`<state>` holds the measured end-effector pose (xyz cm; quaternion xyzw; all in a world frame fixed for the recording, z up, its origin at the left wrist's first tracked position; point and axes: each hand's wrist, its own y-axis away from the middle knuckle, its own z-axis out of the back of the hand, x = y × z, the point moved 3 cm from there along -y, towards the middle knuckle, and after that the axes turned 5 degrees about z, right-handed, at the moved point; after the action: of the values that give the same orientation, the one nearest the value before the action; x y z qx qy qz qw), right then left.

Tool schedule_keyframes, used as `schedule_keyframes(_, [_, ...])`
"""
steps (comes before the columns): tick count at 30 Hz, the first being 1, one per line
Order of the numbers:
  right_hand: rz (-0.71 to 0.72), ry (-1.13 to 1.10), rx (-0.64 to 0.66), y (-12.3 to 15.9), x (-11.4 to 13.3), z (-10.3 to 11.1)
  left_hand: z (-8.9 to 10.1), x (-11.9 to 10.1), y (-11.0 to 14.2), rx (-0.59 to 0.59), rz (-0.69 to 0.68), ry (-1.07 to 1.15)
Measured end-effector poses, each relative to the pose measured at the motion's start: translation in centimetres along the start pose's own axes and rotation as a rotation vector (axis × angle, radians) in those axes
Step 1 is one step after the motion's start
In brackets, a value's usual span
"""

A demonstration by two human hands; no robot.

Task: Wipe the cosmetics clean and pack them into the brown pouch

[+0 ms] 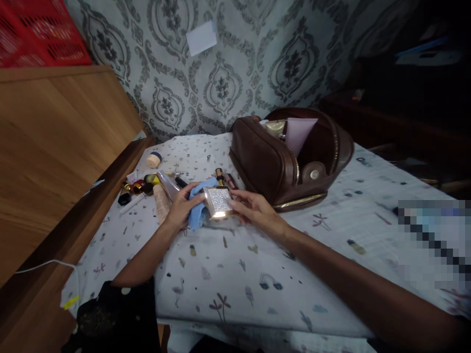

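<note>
A square compact case (221,200) with a glittering silver lid and gold-coloured edges is held between my two hands above the table. My left hand (183,205) grips its left side, with a blue cloth (197,215) bunched between the fingers and the case. At the right edge, my right hand (253,210) pinches the case with thumb and fingers. Just behind the case lie a gold and black lipstick tube (220,176) and a darker slim tube (231,181). A beige squeeze tube (161,202) and a clear tube (168,185) lie beside my left hand.
An open brown cosmetic bag (257,157) stands at the back right, holding a pink tube (299,135). Several small cosmetics and a round jar (153,159) lie at the left. A wooden panel (66,147) borders the table's left side; a patterned wall (221,88) stands behind.
</note>
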<state>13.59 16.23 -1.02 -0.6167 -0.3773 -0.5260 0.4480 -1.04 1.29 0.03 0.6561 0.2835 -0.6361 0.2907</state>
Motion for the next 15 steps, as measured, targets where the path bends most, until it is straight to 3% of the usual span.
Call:
schedule_keyframes(9, [-0.025,-0.084,-0.004,-0.19,-0.37,-0.2,-0.77,-0.42,0.34,-0.032,-0.01,0.159])
schedule_keyframes(15, [-0.081,-0.101,0.015,-0.05,0.01,-0.35,-0.78,-0.2,0.47,-0.021,-0.065,0.055])
